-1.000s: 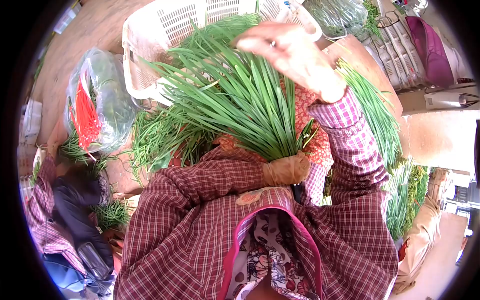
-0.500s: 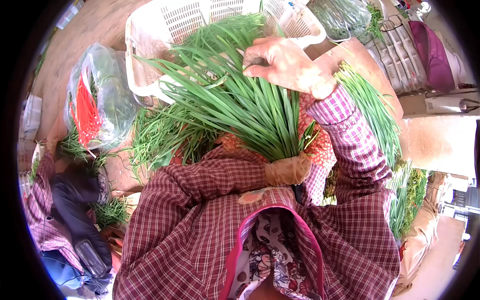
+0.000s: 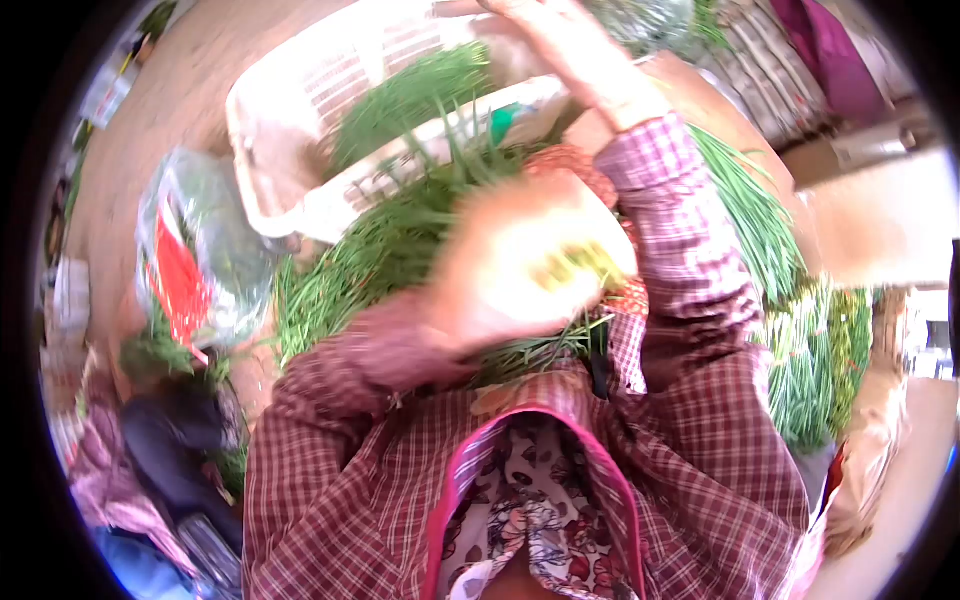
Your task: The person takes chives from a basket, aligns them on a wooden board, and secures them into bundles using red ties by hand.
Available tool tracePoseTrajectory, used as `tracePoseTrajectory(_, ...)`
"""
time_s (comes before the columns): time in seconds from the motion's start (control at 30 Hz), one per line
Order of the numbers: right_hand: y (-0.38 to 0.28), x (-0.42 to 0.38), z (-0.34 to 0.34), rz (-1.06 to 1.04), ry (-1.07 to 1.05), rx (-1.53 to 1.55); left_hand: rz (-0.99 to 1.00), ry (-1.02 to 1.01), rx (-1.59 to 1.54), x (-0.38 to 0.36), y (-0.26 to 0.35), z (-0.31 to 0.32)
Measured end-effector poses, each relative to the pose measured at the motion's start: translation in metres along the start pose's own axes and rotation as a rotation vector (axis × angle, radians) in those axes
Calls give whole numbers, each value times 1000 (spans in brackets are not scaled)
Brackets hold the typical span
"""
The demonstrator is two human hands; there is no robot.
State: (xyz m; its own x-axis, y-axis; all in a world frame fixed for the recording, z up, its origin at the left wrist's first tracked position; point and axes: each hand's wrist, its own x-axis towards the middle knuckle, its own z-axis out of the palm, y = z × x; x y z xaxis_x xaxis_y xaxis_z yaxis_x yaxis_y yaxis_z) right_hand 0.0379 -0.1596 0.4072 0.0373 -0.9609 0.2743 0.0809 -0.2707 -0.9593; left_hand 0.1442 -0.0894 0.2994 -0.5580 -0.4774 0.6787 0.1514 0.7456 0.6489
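Smeared by motion, my left hand (image 3: 530, 255) is in front of my lap, wrapped round a bunch of green stalks (image 3: 585, 265) whose pale yellowish cut ends face right. Long leaves of loose greens (image 3: 385, 245) lie beyond and below it. My right hand (image 3: 545, 25) is raised at the top edge, over the right part of the white basket (image 3: 250, 180); its fingers are partly cut off by the frame, and what they hold, if anything, is hidden. A green bundle (image 3: 420, 95) lies inside the basket.
At left stands a clear plastic bag (image 3: 230, 250) with red ties (image 3: 180, 275). More bundles of greens (image 3: 750, 215) lie at right by a cardboard piece (image 3: 880, 225). Another person's dark-clad leg (image 3: 165, 450) shows at lower left. Grey crates (image 3: 770, 80) are at upper right.
My left hand has lifted and turned, bringing the bunch's cut ends to the right and its leaves leftward. My right hand has moved up, away from the leaves. The view has shifted slightly.
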Motion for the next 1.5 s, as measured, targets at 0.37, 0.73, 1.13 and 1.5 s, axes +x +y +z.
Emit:
tracePoseTrajectory(0.37, 135, -42, -38, -116, -407, -560, -256, 52, -750, 94, -18, -289)
tracePoseTrajectory(0.73, 9, -14, -77, -851, 197, -591, 295, 270, 113, 193, 61, -69)
tracePoseTrajectory(1.13, 29, -129, -192, -379, 180, -653, -11, -141, -182, 272, -18, -18)
tracePoseTrajectory(1.5, 135, -196, -416, 236, 853, -1059, -360, -691, 368, 245, -170, 218)
